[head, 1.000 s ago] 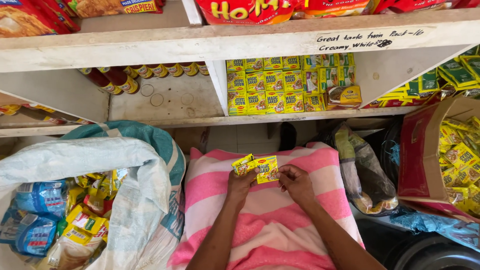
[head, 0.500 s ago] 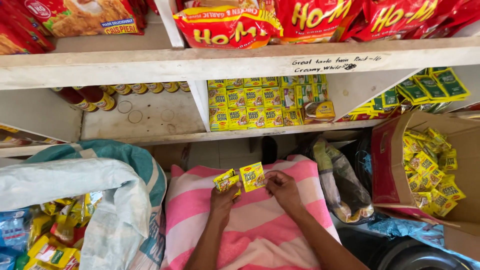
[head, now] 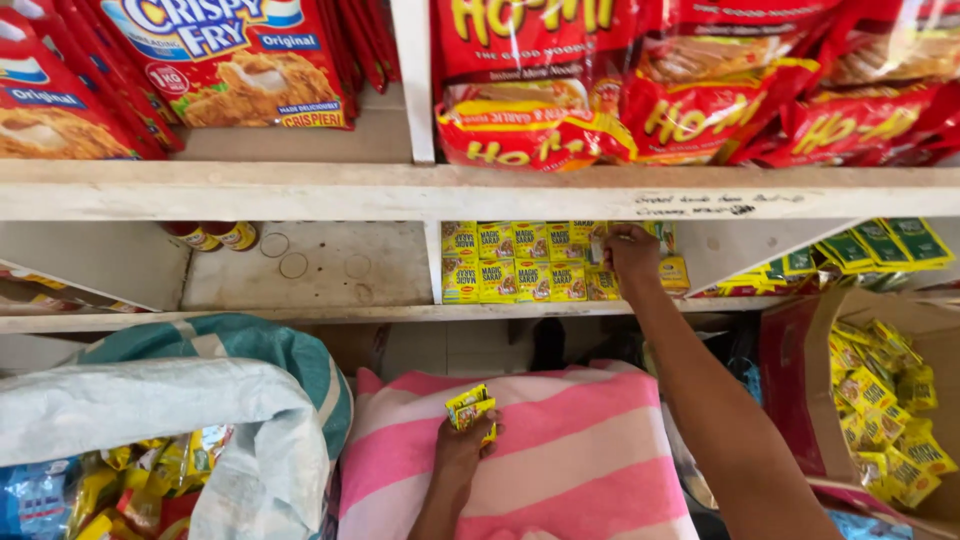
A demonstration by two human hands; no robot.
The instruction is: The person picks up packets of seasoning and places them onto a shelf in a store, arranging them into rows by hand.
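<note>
yellow sachets sit pinched in the left hand, the fingers curled shut around the small stack, which rests low over a pink and white striped sack. the right hand is stretched up to the wooden shelf, its fingers bent and touching the rows of yellow packets that stand upright there in two tiers; whether it grips one of them cannot be told from here. the two hands are well apart, one at the sack and one at the shelf. to the right an open cardboard box holds a loose heap of more yellow packets. to the left a white woven bag gapes open with mixed small packs inside. on the shelf above, red noodle bags lie stacked, and red breading mix bags stand beside them past a white divider. two small bottles stand at the back of the lower left compartment.
</note>
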